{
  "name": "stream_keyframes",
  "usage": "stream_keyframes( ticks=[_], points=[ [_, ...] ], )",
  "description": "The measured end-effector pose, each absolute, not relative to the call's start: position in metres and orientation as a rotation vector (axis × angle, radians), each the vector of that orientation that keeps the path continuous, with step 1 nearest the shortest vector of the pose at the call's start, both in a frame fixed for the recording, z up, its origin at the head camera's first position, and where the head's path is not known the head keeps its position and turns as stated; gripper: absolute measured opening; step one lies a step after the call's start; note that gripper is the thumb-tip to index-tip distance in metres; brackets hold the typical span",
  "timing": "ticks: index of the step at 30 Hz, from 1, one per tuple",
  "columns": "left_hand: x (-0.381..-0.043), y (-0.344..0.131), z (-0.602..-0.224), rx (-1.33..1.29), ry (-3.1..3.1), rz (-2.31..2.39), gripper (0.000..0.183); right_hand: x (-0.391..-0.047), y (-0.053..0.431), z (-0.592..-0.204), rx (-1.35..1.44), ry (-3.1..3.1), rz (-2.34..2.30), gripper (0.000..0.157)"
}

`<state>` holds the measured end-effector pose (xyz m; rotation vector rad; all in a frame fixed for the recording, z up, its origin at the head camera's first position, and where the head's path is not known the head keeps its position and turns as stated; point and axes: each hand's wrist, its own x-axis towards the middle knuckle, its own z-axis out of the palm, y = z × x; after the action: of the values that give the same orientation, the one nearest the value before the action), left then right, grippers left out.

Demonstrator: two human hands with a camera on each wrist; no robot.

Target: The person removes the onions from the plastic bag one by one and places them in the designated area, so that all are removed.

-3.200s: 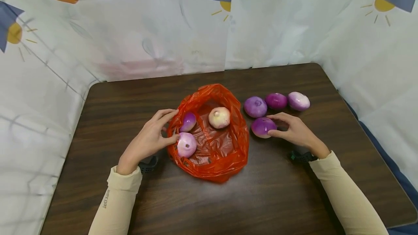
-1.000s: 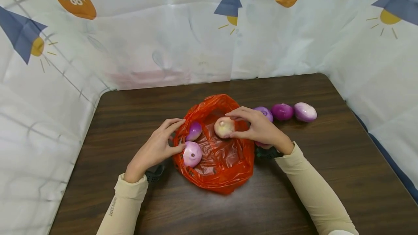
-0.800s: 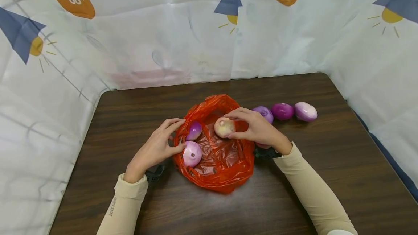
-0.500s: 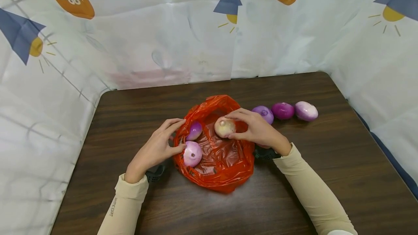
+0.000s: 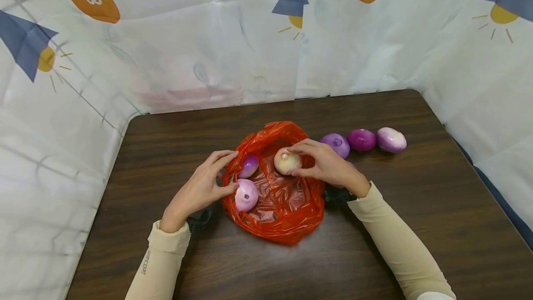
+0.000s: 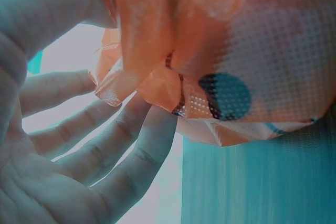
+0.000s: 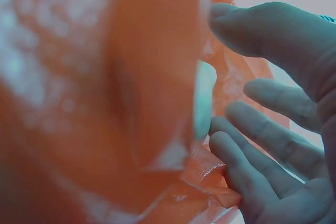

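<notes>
Round red plastic bag (image 5: 272, 229) sat mid brown wooden desk (image 5: 266, 270), two round purplish onions (image 5: 247, 195) inside left, round cream onion (image 5: 286, 161) back-right; three oval purplish onions (image 5: 362, 140) lined up toward the desk's back right corner.

The head view is evenly bright, with soft sheen on the tabletop (image 5: 283, 265) low between left hand (image 5: 197, 183) and right hand (image 5: 329, 163). Wrist views look teal-tinted: white glare backlights the left; beside the right, the red plastic bag (image 7: 79, 124) blurs.

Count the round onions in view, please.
7: cream onion, pink onion and purple onion inside the red plastic bag; lavender onion, magenta onion and pale onion on the brown table; seventh onion mostly behind the right hand; more may hide.
</notes>
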<state>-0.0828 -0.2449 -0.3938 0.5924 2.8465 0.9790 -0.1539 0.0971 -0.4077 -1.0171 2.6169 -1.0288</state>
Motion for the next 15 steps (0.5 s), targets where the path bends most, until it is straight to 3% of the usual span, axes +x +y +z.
stream_keyframes(
  ticks=[15],
  points=[
    [-0.0833,-0.2445,-0.3937,0.594,2.828,0.989,0.074,-0.1574,0.0896,-0.4171,-1.054,2.671,-1.099,0.052]
  ],
)
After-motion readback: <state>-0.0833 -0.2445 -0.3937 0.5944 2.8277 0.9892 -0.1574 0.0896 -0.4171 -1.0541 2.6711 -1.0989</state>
